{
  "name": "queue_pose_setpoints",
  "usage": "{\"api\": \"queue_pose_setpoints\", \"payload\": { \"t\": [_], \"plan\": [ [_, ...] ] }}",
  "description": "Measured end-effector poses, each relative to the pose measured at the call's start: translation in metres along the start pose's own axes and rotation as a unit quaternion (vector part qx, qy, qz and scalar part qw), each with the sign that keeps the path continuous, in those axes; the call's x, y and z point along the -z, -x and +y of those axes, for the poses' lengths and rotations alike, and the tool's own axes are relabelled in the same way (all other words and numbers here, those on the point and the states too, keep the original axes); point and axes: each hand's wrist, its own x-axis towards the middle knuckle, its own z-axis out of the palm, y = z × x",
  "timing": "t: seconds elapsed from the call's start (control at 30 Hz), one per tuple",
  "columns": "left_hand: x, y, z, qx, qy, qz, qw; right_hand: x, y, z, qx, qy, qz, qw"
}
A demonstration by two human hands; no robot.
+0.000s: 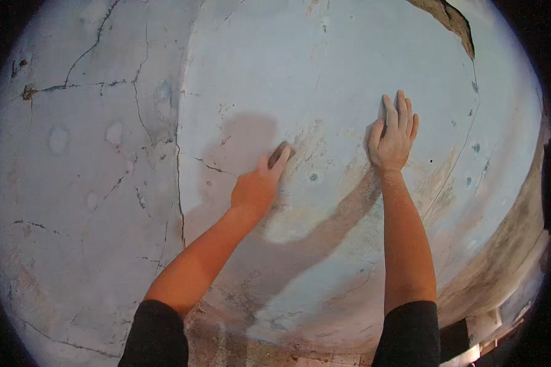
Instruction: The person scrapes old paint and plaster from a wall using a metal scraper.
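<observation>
My left hand (256, 187) is closed round a small dark brownish block (279, 153) and holds it to the wall. The block looks like a sanding block or a bit of stone; most of it is hidden by my fingers. Farther right and a little higher, my right hand (392, 142) lies with fingers stretched out against the wall, holding nothing. Pale dust covers its fingers. Both hands touch a light blue painted wall (349, 55), scuffed with rough beige patches (312, 144) beside the block.
A long vertical crack (179, 162) divides the blue part from a greyer, cracked wall area (55, 196) on the left. Broken plaster leaves a brown hole (450, 19) at the upper right. Brownish bare surface (502, 269) shows low on the right. Shadows of my arms fall across the wall.
</observation>
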Motion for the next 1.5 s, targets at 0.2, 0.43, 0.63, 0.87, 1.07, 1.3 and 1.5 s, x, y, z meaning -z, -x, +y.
{"api": "queue_pose_setpoints", "payload": {
  "t": [0.2, 0.43, 0.63, 0.87, 1.07, 1.3, 1.5],
  "plan": [
    [0.024, -0.004, -0.019, -0.031, -0.097, -0.062, 0.993, -0.005, -0.002, -0.01, -0.005, -0.002, 0.0, 1.0],
    [0.043, -0.033, -0.063, -0.196, -0.232, -0.016, 0.953, -0.002, -0.002, -0.002, -0.003, -0.002, 0.016, 1.0],
    [0.069, -0.061, -0.087, -0.308, -0.293, -0.016, 0.905, -0.002, 0.002, -0.006, -0.01, -0.007, 0.009, 1.0],
    [0.081, -0.066, -0.055, -0.302, -0.304, -0.045, 0.902, -0.001, 0.001, -0.002, -0.014, -0.012, 0.013, 1.0],
    [0.076, -0.06, -0.035, -0.244, -0.333, -0.047, 0.91, 0.0, 0.0, 0.005, -0.006, -0.009, 0.02, 1.0],
    [0.058, -0.038, -0.045, -0.144, -0.242, -0.047, 0.958, 0.0, -0.001, -0.006, -0.007, -0.02, -0.003, 1.0],
    [-0.015, 0.026, -0.048, 0.024, -0.029, -0.051, 0.998, 0.0, 0.002, 0.002, 0.001, -0.015, 0.002, 1.0]
  ]
}}
